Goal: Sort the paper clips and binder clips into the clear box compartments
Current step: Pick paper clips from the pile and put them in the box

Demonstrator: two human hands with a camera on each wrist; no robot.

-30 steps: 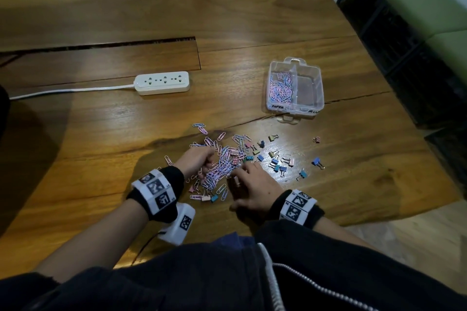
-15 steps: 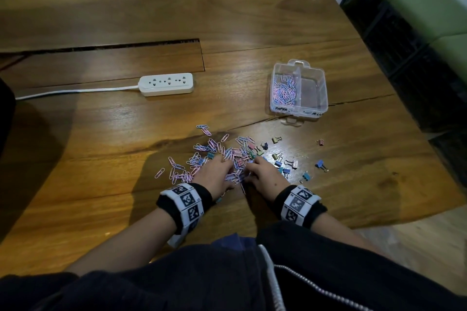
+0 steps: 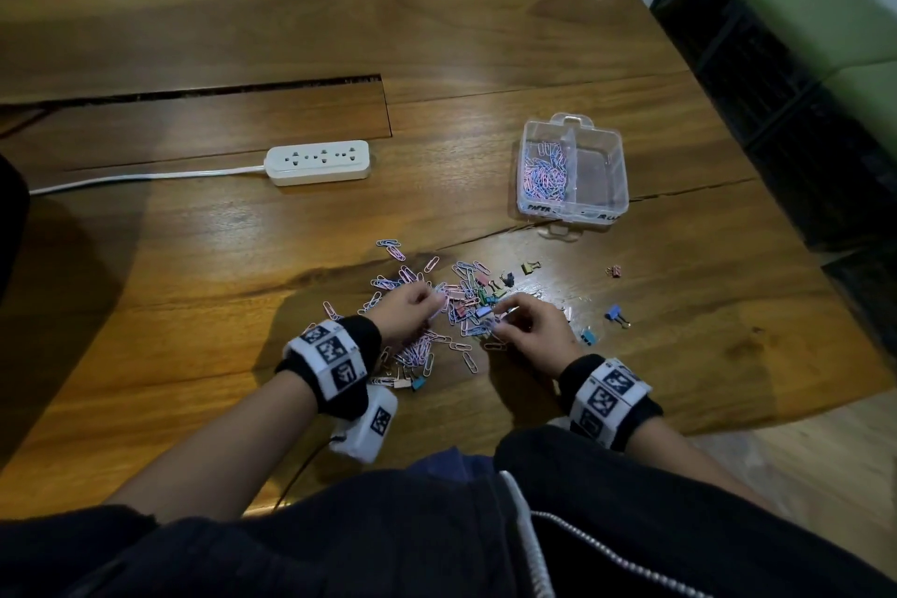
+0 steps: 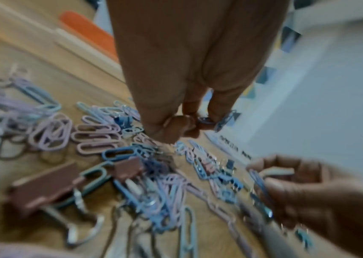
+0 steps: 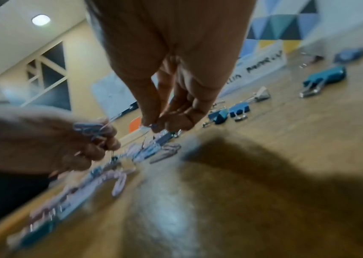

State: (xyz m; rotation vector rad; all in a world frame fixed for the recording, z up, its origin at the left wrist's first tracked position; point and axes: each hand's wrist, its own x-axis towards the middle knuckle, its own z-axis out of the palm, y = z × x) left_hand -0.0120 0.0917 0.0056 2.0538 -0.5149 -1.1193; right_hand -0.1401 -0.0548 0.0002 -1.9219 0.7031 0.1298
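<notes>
A heap of pink and blue paper clips [image 3: 437,306] mixed with small binder clips [image 3: 530,267] lies on the wooden table [image 3: 194,257]. My left hand [image 3: 412,311] hovers over the heap and pinches a few blue paper clips [image 4: 207,120] in its curled fingers. My right hand [image 3: 526,330] is beside it and pinches a blue paper clip [image 5: 153,126]. The clear box [image 3: 573,170] stands beyond the heap to the right. Its left compartment holds paper clips [image 3: 543,170]; its right compartment looks bare.
A white power strip [image 3: 318,162] with its cable lies at the back left. Loose binder clips [image 3: 616,316] are scattered right of the heap. The table edge [image 3: 825,384] runs close on the right, with a green bench [image 3: 825,15] beyond.
Both hands have lifted a little from the heap with clips pinched in their fingers. The head view has come closer and shifted.
</notes>
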